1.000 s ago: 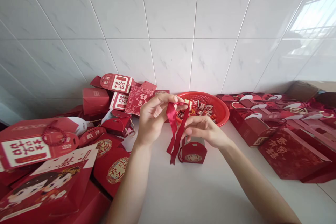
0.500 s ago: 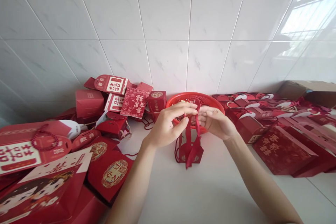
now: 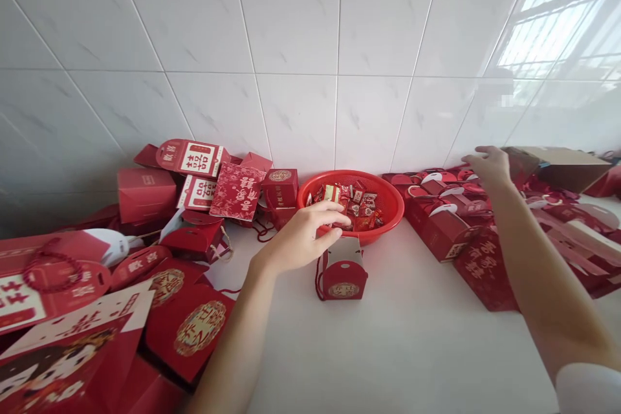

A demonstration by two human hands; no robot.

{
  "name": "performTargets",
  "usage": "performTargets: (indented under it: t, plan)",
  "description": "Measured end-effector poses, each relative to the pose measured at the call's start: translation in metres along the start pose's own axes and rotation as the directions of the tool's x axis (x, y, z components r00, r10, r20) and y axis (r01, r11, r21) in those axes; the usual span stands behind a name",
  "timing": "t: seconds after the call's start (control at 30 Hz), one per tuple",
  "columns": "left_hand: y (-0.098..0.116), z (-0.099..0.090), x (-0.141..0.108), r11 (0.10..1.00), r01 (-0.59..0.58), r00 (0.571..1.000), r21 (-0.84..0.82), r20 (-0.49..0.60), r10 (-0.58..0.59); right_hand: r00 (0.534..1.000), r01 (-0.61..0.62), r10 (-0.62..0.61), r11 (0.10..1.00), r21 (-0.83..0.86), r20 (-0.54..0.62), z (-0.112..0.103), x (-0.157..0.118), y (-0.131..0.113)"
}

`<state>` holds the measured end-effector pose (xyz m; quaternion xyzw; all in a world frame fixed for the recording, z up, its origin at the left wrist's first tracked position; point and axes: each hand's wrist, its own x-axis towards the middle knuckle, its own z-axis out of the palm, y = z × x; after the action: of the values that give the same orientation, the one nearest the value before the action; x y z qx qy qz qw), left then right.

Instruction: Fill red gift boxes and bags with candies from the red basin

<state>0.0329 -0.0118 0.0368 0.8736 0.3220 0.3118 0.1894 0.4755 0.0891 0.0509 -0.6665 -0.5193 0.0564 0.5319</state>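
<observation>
A small red box [image 3: 343, 277] with a round gold emblem and a dark red cord stands on the white table, its top open. Just above and left of it is my left hand [image 3: 303, 233], fingers apart and nothing held, over the near left rim of a red plastic basket [image 3: 395, 207]. Small wrapped candies [image 3: 359, 204] lie in that basket. Far to the right, my right hand [image 3: 491, 165] reaches over the back of the rows of red boxes, its fingers spread. No item shows in it.
On the left is a loose pile of red gift boxes [image 3: 196, 330]. Rows of red boxes [image 3: 449, 233] stand on the right, with a brown cardboard box [image 3: 567, 158] behind them. A tiled wall [image 3: 295, 103] closes off the back.
The red ribbon that hung between my hands is out of them and no longer seen over the small box. My right hand has moved far right, to the back of the boxes. The view has shifted right.
</observation>
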Motion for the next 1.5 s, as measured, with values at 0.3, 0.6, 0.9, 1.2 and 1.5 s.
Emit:
performTargets:
  t: [0.3,0.6,0.9,1.2,1.5]
  plan:
    - [-0.016,0.004,-0.002,0.959,0.203,0.942,0.196,0.227,-0.246,0.510,0.193,-0.412,0.910,0.367,0.755,0.064,-0.153,-0.109]
    - [-0.022,0.013,0.003,0.983,0.149,0.946,0.104,0.275,-0.172,0.452,0.470,-0.354,0.875,0.119,0.819,0.088,-0.206,-0.123]
    - [-0.014,0.008,-0.001,0.891,0.346,0.818,0.293,0.371,-0.440,0.556,0.488,-0.161,0.858,-0.163,0.816,0.084,-0.219,-0.115]
    - [-0.012,0.005,-0.005,0.859,0.389,0.720,0.333,0.473,-0.509,0.365,0.404,-0.236,0.911,0.075,0.901,0.078,-0.217,-0.100]
    - [0.000,-0.006,-0.007,0.916,0.358,0.824,0.179,0.401,-0.401,0.576,0.442,-0.108,0.875,-0.198,0.810,0.126,-0.107,-0.087]
